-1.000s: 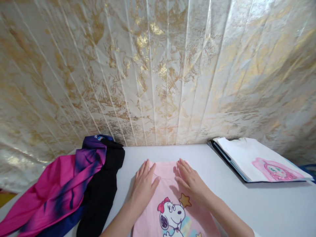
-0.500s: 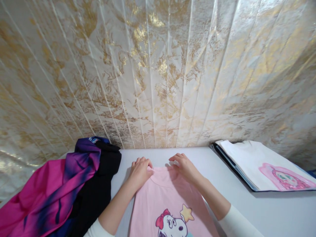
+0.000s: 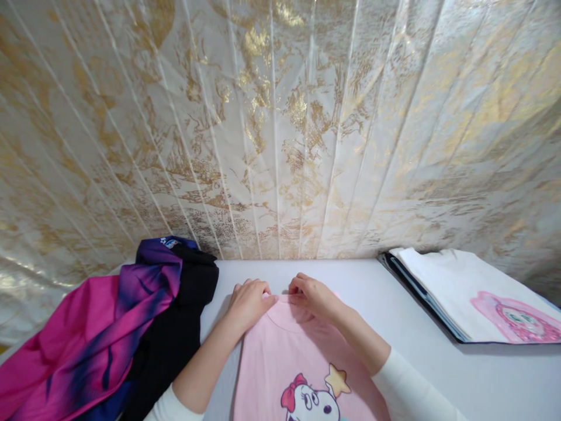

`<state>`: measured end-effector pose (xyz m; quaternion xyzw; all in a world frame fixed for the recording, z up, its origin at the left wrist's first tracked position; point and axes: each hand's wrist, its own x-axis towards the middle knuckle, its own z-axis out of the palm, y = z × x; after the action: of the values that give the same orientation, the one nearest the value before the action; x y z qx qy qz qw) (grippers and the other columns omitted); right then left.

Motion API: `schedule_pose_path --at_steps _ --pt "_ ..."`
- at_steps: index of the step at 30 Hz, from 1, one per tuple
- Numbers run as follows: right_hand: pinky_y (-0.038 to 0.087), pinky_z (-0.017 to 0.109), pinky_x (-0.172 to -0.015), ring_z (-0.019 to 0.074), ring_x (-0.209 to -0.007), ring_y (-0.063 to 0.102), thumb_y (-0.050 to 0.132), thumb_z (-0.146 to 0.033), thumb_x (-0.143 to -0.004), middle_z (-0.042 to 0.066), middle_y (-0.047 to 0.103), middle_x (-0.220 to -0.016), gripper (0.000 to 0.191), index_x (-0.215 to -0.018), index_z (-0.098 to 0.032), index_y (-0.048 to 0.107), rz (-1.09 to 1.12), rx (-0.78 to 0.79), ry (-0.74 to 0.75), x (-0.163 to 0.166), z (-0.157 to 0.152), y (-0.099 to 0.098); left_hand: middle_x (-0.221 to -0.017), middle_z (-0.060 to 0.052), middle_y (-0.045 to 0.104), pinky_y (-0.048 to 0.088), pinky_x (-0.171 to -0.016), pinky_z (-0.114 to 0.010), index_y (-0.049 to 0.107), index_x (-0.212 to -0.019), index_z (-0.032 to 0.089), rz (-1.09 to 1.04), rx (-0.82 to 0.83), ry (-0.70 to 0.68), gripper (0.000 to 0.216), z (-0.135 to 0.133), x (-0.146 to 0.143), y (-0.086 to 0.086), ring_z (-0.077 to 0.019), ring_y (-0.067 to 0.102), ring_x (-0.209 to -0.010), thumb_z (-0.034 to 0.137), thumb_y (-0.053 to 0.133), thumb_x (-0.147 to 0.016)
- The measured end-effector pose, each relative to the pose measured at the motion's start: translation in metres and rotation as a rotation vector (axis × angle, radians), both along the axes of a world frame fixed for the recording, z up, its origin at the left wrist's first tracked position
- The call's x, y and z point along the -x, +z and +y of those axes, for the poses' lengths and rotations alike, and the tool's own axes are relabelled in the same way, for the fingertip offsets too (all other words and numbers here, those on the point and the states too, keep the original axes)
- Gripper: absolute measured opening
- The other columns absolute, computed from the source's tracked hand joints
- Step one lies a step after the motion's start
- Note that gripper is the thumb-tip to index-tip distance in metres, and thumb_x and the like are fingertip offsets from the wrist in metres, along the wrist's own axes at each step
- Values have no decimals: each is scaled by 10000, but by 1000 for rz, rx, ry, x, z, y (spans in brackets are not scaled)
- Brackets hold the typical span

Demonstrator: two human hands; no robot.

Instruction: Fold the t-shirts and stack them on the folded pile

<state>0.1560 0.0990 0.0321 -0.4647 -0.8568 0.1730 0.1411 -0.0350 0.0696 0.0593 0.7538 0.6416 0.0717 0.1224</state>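
A pink T-shirt lies on the white table in front of me, its neckline at the far end. Its print shows a cartoon dog with a red bow and a yellow star; the lower part runs out of view. My left hand is closed on the shirt at the left end of the collar, thumb toward the middle. My right hand has its fingers bent together on the collar's back edge, just right of the left hand. The shadow of the right arm falls across the shirt.
To the left is a heap of pink, purple and black clothing. A folded stack with a white printed T-shirt on top lies at the right. Behind the white table hangs a white and gold curtain.
My right hand has moved left along the collar, closer to my left hand, and its fingers have closed. The left hand stays at the collar. The view has shifted slightly.
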Motion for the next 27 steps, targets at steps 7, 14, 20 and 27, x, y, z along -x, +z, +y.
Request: schedule_pose_path --at_steps 7,14,20,27 --pt "376 238 -683 180 -820 618 462 -122 -862 84 698 -870 232 -859 -172 689 -154 78 -54 -23 2 23 -870 -36 718 370 -756 -297 648 -767 219 10 43 -59 324 0 2 7 -216 640 -887 225 366 -927" --pt "367 244 -624 180 -754 612 482 -292 -877 86 707 -867 246 -922 -183 697 -197 198 -102 -37 1 32 -769 -62 697 358 -647 -273 637 -645 192 -30 84 -97 319 0 3 0 -209 617 -738 238 406 -862" --pt "326 227 -537 131 -614 511 570 -326 -778 20 652 -689 208 -737 -170 702 -196 381 -30 -50 5 31 -676 -23 632 313 -567 -238 595 -599 175 -115 152 -163 246 2 6 1 -167 548 -657 206 455 -799" --pt "324 203 -534 99 -594 459 564 -297 -747 -24 584 -637 176 -736 -160 674 -93 487 47 -55 3 33 -640 10 570 292 -522 -226 594 -671 170 -239 257 -216 176 -1 10 5 -150 481 -610 261 473 -761"
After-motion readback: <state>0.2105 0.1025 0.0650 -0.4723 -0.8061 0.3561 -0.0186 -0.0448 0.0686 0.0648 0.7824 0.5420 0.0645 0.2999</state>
